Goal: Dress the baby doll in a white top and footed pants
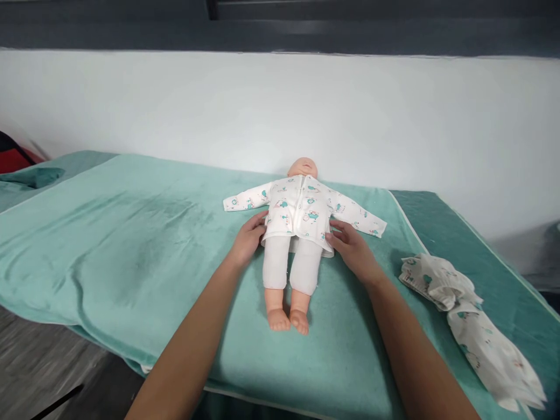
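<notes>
A baby doll (292, 265) lies on its back on a teal towel (131, 245), head toward the wall, bare feet toward me. It wears a white printed long-sleeved top (301, 210) with both sleeves spread out, and its soft legs are white. My left hand (248, 236) rests at the left lower hem of the top, fingers curled against the cloth. My right hand (350, 248) pinches the right lower hem of the top near the doll's hip.
A crumpled white printed garment (468, 321) lies on the towel at the right. A white wall (280, 111) runs behind the table. A red and dark object (13, 157) sits at the far left. Grey floor (39, 361) shows at the lower left.
</notes>
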Action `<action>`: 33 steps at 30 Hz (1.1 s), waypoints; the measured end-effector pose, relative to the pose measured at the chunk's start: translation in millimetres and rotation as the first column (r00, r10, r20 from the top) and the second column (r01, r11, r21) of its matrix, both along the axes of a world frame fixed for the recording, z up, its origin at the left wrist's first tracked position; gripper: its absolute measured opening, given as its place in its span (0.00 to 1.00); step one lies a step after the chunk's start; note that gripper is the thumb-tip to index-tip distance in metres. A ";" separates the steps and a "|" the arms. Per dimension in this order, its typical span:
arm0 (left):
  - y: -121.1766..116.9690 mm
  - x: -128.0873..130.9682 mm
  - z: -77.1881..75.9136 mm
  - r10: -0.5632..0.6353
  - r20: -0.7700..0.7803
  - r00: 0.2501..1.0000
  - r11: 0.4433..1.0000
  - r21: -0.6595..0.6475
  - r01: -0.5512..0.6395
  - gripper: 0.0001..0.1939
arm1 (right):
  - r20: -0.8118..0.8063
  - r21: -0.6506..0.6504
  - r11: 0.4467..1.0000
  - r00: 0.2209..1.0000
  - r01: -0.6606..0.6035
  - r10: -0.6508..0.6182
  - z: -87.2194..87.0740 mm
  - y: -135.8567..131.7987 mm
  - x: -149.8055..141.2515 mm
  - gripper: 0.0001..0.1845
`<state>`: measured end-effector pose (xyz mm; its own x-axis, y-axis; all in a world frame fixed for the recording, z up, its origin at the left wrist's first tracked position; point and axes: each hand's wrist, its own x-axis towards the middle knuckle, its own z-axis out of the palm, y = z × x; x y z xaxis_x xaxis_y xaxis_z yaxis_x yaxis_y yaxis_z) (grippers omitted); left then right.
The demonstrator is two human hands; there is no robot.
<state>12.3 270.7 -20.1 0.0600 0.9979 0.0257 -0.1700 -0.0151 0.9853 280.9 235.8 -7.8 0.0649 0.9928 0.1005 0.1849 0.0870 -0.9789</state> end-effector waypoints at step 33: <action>-19.9 -9.3 -2.6 0.251 -0.384 0.889 0.891 0.451 -0.057 0.26 | 0.389 0.392 0.920 0.903 0.015 -0.181 -5.5 -23.3 -16.4 0.33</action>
